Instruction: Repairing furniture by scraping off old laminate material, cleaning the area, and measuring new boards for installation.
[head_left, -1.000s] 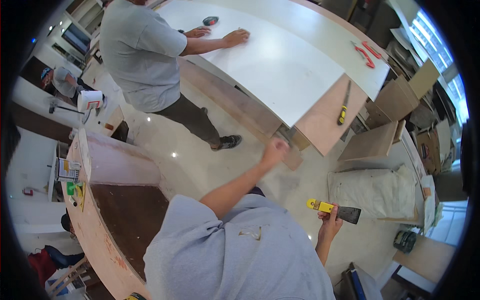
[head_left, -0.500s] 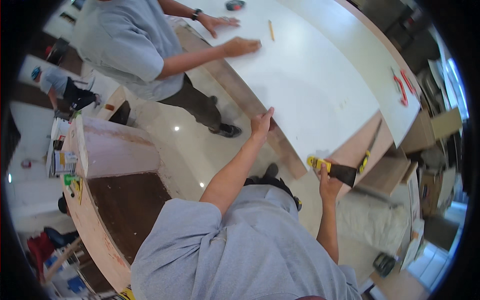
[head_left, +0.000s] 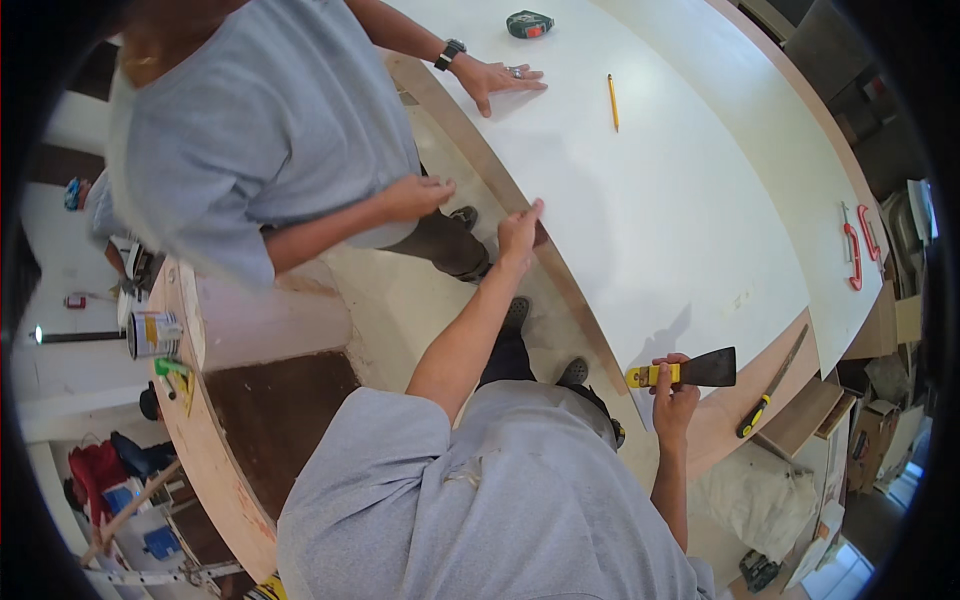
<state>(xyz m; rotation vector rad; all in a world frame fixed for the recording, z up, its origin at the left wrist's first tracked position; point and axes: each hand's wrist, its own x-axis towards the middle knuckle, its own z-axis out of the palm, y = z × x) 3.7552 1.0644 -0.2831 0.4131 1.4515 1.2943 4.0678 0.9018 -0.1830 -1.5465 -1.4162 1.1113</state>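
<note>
My left hand (head_left: 520, 232) rests with fingers together on the near edge of a large white sheet (head_left: 660, 190) lying on a wooden bench. My right hand (head_left: 676, 392) grips the yellow handle of a wide black-bladed scraper (head_left: 690, 371), held at the sheet's near right corner. Another person in a grey shirt stands at the left; one of their hands (head_left: 502, 80) lies flat on the sheet, the other hand (head_left: 420, 194) is close to my left hand by the bench edge.
A tape measure (head_left: 529, 23) and a yellow pencil (head_left: 612, 101) lie on the far part of the sheet. Two red clamps (head_left: 856, 250) sit at the right edge. A screwdriver (head_left: 772, 385) lies on the bare wood. A round wooden table (head_left: 190, 420) with a can (head_left: 153, 334) stands at left.
The view has moved closer to the bench. My left hand came to rest on the sheet's edge, and my right hand brought the scraper up to the sheet's corner. The other person shifted nearer.
</note>
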